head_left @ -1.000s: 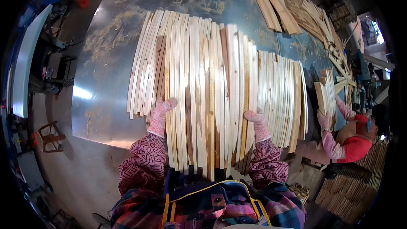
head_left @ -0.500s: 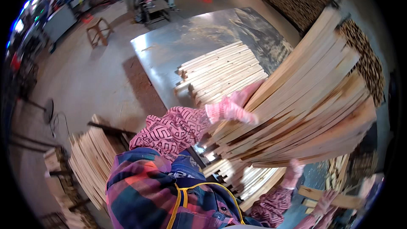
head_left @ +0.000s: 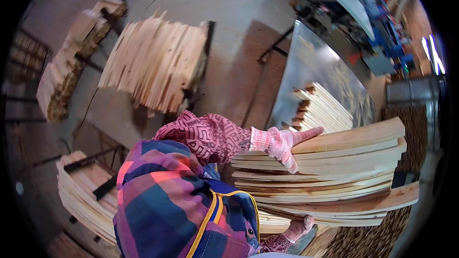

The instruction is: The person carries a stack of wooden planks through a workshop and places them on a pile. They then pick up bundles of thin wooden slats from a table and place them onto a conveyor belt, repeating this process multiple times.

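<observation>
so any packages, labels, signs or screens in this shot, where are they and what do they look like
None that can be made out: no package, label, sign or screen.
The left hand presses on top of a bundle of pale wood strips; the right hand supports it from below.
More strips lie on the metal table, and stacks of strips stand on the floor.
A blue machine at upper right is too blurred to tell any screen.
</observation>
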A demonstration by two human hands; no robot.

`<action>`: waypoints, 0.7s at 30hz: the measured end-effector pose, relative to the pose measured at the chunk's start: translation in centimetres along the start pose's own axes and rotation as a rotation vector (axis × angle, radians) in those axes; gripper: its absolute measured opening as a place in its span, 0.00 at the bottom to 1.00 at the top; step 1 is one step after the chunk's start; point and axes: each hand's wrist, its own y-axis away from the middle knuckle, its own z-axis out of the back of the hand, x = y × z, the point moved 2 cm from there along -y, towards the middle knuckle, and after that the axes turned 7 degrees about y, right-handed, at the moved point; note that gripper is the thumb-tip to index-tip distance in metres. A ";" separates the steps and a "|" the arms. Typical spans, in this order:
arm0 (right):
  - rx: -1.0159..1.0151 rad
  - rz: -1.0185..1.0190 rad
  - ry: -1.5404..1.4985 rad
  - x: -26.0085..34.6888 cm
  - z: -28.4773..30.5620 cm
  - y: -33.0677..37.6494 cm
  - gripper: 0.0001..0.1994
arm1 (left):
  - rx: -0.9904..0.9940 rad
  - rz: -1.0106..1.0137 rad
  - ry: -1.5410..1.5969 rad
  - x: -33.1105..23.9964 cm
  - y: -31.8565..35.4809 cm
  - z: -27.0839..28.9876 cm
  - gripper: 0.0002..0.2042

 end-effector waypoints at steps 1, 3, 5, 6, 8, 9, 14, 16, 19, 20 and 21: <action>-0.148 -0.230 -0.029 0.1 -8.4 1.1 0.12 | -0.074 0.014 -0.028 -2.2 2.2 0.8 0.60; 0.135 0.194 1.025 4.6 -7.1 -2.8 0.11 | -0.089 -0.082 0.162 -2.7 3.2 -2.0 0.59; 0.410 0.598 1.557 7.4 -12.2 -2.5 0.09 | -0.189 -0.205 0.102 -5.3 7.2 -2.3 0.59; 0.494 0.717 1.559 8.5 -16.2 -1.1 0.06 | -0.223 -0.253 0.076 -6.9 9.8 -2.1 0.59; 0.650 0.953 1.471 8.5 -24.1 -3.2 0.03 | -0.366 -0.285 0.144 -10.1 12.2 -0.9 0.58; 0.699 1.049 1.359 8.7 -26.0 -1.9 0.03 | -0.365 -0.355 0.308 -10.6 14.9 -0.8 0.58; 0.699 -0.128 0.561 1.0 -35.6 5.0 0.15 | -0.892 0.012 -0.427 -18.7 30.8 1.4 0.51; 0.828 -0.315 0.103 6.9 -49.7 16.2 0.23 | -0.969 -0.043 -0.431 -19.9 37.5 4.3 0.49; 0.826 -0.438 0.068 2.8 -56.8 22.5 0.29 | -1.023 -0.027 -0.358 -22.6 47.6 10.0 0.45; 0.905 -0.424 0.112 -0.9 -57.6 22.3 0.30 | -1.034 0.033 -0.442 -24.0 50.8 12.0 0.44; 0.911 -0.497 0.119 -2.8 -59.7 23.1 0.29 | -1.040 0.172 -0.722 -25.0 54.1 14.4 0.44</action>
